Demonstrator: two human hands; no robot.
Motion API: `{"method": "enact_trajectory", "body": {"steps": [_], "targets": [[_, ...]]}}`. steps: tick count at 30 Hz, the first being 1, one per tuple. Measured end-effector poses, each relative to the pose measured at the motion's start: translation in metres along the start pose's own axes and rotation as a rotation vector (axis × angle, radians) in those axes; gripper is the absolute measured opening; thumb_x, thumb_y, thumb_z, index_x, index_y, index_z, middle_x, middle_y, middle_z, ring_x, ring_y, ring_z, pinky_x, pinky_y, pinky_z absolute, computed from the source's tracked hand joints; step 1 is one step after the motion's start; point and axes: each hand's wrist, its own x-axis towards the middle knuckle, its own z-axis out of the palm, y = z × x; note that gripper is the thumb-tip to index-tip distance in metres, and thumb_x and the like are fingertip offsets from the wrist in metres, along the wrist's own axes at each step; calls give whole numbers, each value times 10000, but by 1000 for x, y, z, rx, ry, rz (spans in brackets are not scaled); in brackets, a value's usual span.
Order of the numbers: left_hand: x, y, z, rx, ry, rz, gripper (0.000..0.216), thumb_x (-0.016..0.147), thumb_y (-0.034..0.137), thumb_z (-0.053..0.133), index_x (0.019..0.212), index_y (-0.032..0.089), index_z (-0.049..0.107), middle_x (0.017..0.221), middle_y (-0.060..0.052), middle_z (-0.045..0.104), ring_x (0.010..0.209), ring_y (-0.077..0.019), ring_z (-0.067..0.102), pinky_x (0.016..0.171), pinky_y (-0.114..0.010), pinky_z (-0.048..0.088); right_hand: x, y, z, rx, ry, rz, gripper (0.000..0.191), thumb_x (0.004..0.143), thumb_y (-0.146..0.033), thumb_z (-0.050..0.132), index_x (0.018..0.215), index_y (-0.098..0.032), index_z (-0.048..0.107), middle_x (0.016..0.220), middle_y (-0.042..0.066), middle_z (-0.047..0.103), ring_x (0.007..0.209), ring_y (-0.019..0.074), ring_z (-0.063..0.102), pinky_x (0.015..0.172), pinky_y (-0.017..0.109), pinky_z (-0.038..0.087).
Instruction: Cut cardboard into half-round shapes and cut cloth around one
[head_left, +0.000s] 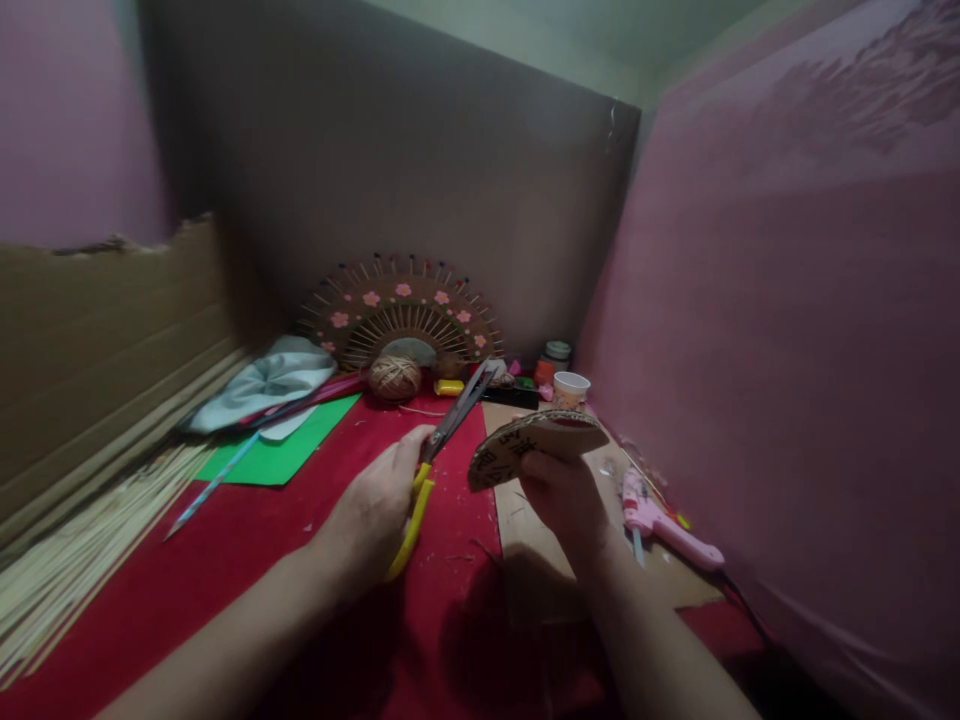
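Your left hand [371,515] grips yellow-handled metal scissors [444,443]; your right hand [566,495] clasps a rounded brown cardboard piece [536,445].

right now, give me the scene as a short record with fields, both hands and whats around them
left hand: holds scissors by the yellow handles, blades pointing away
right hand: holds cardboard piece, rounded, printed marks on it
gap: blades and cardboard piece close together, not touching
surface: red cloth
right side: pink glue gun
back: fan, twine ball, cup
left side: green paper, sticks
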Motion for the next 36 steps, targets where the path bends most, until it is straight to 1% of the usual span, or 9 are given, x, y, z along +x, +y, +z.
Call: {"method": "enact_trajectory", "body": {"steps": [2,5,7,13,17,22,26,31,36], "targets": [[0,-2,2,12,10,-16,402,847,203,331,1241,121,340,994,-137,597,892,-231,596,752,-355,491,0,-1,1,-10,-47,18,269,586,-84,616,786,-246,692,792,-30,708,759,162,633,761,316,507],[0,-6,6,54,25,-40,399,851,214,322,1237,118,352,968,-134,607,845,-234,607,730,-363,494,-1,-2,4,-27,-171,79,246,632,-122,596,823,-241,695,789,-6,710,725,184,642,703,347,528],[0,-8,8,87,32,-48,410,841,210,324,1238,116,361,953,-134,613,809,-234,612,714,-370,496,-1,-2,5,-40,-206,100,246,643,-132,599,842,-241,695,791,-2,710,722,188,645,689,350,533],[1,-7,4,112,-27,-62,413,816,183,339,1220,101,366,916,-137,624,784,-237,621,691,-373,502,-2,0,4,-140,-120,66,255,613,-107,655,836,-225,689,818,-9,707,758,168,634,734,323,518],[1,-6,3,103,-26,-60,421,813,183,359,1226,105,347,942,-144,614,821,-236,616,720,-376,499,-2,-1,4,-21,-64,50,266,600,-92,618,812,-235,689,785,-16,707,747,172,631,731,326,513],[-1,-10,8,108,2,-69,431,807,191,364,1229,106,357,910,-132,610,797,-241,606,697,-382,497,-1,-3,1,181,29,57,249,488,-146,679,721,-233,677,714,-36,697,667,162,610,695,313,498],[-2,-11,11,98,-12,-88,414,828,200,345,1230,100,356,904,-130,602,807,-243,601,708,-382,496,-3,-2,-5,242,-25,95,267,485,-236,726,748,-260,685,682,-34,682,609,154,576,633,310,471],[-2,-9,12,110,-19,-74,409,843,213,328,1234,96,353,917,-138,602,818,-250,602,713,-390,496,-4,3,-12,275,-125,57,301,539,-326,740,837,-325,696,605,-46,631,574,140,522,554,269,421],[-3,-9,11,111,-42,-67,407,846,210,321,1229,81,359,934,-153,603,833,-258,604,717,-397,497,-4,4,-15,248,-79,55,278,545,-405,745,809,-339,692,577,-53,602,531,121,484,524,258,407]]}}
